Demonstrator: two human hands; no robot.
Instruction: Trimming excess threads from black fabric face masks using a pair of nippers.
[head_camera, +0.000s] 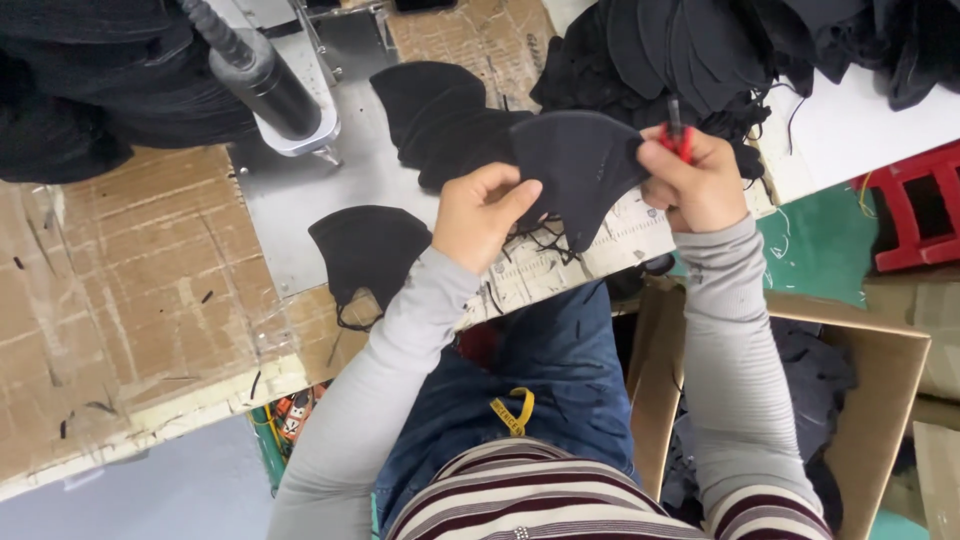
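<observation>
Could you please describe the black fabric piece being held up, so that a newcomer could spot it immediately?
Start at the grey metal plate of the worktable. Above its near edge, the left hand and right hand hold one black fabric piece. Unlike the black pieces lying flat, it is lifted and spread.

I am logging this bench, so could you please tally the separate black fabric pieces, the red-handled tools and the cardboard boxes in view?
Black fabric pieces, pile excluded: 3 (held, on plate, near edge)
Red-handled snips: 1
Cardboard box: 1
Total: 5
</observation>
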